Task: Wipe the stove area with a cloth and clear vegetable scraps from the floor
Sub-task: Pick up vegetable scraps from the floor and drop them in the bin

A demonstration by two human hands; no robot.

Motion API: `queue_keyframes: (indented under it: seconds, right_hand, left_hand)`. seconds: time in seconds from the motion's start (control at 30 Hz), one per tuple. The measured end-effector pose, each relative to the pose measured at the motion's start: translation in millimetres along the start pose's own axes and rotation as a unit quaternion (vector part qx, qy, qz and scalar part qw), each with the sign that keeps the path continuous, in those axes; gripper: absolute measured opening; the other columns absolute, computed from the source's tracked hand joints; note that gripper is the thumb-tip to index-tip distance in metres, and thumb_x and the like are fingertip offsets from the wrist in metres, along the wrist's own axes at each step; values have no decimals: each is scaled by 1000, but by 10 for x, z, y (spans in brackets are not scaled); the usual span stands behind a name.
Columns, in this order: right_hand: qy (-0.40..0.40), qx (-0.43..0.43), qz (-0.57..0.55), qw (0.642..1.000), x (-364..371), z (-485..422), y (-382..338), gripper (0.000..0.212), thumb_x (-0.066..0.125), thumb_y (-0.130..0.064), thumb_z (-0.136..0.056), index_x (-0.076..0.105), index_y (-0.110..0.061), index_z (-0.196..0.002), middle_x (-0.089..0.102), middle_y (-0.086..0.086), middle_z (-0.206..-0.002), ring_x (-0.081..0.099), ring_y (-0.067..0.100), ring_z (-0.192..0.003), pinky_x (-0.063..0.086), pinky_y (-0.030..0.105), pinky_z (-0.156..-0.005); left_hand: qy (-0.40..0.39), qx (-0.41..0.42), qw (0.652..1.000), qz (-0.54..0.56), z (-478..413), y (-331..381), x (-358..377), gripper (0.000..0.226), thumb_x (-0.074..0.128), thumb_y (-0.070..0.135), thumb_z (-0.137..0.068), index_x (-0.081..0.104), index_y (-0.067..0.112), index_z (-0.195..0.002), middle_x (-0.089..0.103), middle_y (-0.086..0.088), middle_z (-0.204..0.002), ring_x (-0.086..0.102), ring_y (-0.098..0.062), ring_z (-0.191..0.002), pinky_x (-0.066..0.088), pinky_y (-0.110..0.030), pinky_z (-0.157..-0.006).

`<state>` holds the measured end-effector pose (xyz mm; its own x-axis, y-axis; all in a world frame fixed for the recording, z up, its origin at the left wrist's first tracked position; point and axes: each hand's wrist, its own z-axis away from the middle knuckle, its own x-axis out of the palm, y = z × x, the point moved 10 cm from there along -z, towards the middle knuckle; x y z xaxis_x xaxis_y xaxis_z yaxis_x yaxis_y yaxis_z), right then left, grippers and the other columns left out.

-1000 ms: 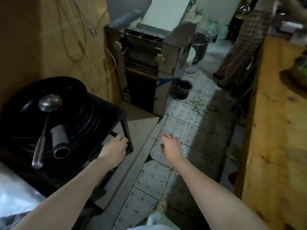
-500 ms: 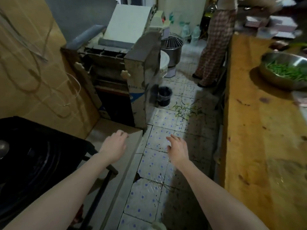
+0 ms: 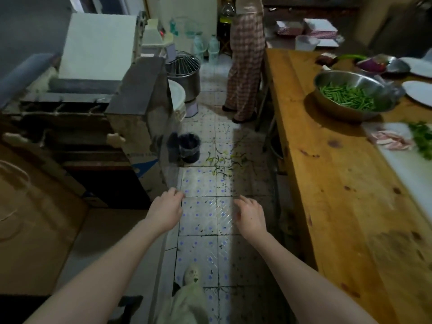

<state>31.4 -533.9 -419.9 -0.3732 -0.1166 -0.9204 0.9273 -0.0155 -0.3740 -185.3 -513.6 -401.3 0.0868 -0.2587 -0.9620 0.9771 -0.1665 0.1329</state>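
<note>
**Kitchen aisle: floor condition and hand positions**

A narrow aisle is shown running up the centre of the frame. The tiled floor (image 3: 205, 216) is laid in pale squares printed with blue dots and is marked with dark specks throughout. A long wooden worktable (image 3: 332, 183) is set along the right side; a steel bowl of cut green beans (image 3: 350, 94) is placed on it in the upper right, with a white cutting board (image 3: 406, 160) carrying sliced meat and chopped greens at the right edge. A metal machine (image 3: 112, 108) with a white top panel is positioned at the left, and a small dark bin (image 3: 189, 147) lined with a bag is placed on the floor just beside it. A steel mixing bowl with a wire guard (image 3: 184, 71) is seen behind the machine. A second person in checked trousers (image 3: 245, 66) is seen standing at the top centre.

The vegetable scraps (image 3: 222, 163) are scattered on the floor at mid-frame, just right of the bin: thin green strips and yellowish bits, spread loosely across several tiles.

The left hand (image 3: 164, 212) is held loosely curled and empty at lower centre, near the machine's corner. The right hand (image 3: 250, 216) is held empty with fingers spread and relaxed, above the tiles. Both are well short of the scraps.
</note>
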Motion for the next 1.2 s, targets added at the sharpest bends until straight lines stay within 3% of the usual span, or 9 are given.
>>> queue_keyframes:
  seconds: [0.23,0.63,1.2]
  right_hand:
    - [-13,13,39,999,-88,-839,-162,51,49,-3,-90,46,-22,-137,38,3,-149,32,23,-138,23,40,-115]
    - [-19,48,70,996,-182,-1913,33,56,51,4,-85,46,-17,-137,30,7,-153,25,26,-141,21,44,-117]
    - [-72,63,34,995,-415,-3939,740,43,50,-6,-90,52,-18,-132,36,8,-150,31,27,-137,23,43,-115]
  left_hand:
    - [1,32,999,9,-1011,-310,-223,34,41,18,-95,47,16,-129,48,-6,-126,51,-25,-108,42,-37,-86]
    - [-31,70,997,-1,-2130,-357,-328,38,44,15,-95,45,14,-132,46,-9,-129,48,-25,-115,41,-37,-93]
    - [-60,12,998,4,-4205,-81,-616,41,43,15,-93,43,13,-134,46,-10,-129,48,-29,-114,41,-39,-92]
